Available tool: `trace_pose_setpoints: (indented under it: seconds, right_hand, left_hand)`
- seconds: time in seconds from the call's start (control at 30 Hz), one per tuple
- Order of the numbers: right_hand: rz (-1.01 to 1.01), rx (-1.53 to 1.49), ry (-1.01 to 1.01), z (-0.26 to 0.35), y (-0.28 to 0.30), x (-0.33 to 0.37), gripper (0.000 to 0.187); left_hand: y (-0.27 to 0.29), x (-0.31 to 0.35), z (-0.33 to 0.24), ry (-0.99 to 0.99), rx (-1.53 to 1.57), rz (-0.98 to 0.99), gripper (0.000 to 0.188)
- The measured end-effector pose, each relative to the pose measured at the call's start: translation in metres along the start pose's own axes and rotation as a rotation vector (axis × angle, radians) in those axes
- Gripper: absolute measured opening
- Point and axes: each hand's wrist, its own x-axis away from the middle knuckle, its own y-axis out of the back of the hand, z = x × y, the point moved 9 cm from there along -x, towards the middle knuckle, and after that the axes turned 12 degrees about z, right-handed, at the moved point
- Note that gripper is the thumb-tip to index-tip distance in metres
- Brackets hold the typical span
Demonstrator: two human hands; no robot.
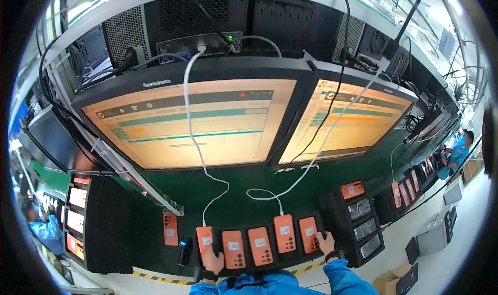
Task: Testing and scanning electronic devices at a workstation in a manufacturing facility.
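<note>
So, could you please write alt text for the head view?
A person's left hand and right hand touch the outer two of five orange phones in a row; white cables run to the first and fourth from the left. Two lit monitors stand behind.

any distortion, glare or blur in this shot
In the head view, fisheye distortion bows the white beam and the rim goes black; in the head view, a ceiling light at upper right glares white; in the head view, the left hand and right hand show no obvious motion blur.
</note>
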Motion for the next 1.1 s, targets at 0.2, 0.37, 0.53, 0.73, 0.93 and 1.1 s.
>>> trace_pose_setpoints:
  seconds: [0.2,0.37,0.53,0.73,0.93,1.1]
  right_hand:
    - [0.138,-0.108,0.011,0.057,-0.044,0.020,0.044]
    - [-0.161,0.051,0.759,0.199,-0.062,0.037,0.032]
    - [-0.092,0.243,0.714,0.237,-0.142,0.009,0.061]
    - [0.127,0.336,0.439,0.224,-0.172,-0.006,0.053]
    - [0.074,0.506,0.650,0.230,-0.189,-0.014,0.035]
    - [0.102,0.371,0.551,0.209,-0.213,-0.041,0.025]
  left_hand:
    - [0.061,0.015,0.008,0.011,-0.054,-0.429,0.041]
    - [0.043,0.028,-0.070,-0.236,-0.093,-0.466,0.040]
    - [-0.041,0.032,-0.089,-0.256,-0.155,-0.283,0.050]
    - [-0.087,0.027,-0.042,-0.335,-0.234,-0.205,0.062]
    - [-0.081,0.028,-0.057,-0.399,-0.066,-0.188,0.059]
    - [-0.076,0.036,-0.063,-0.341,-0.162,-0.238,0.054]
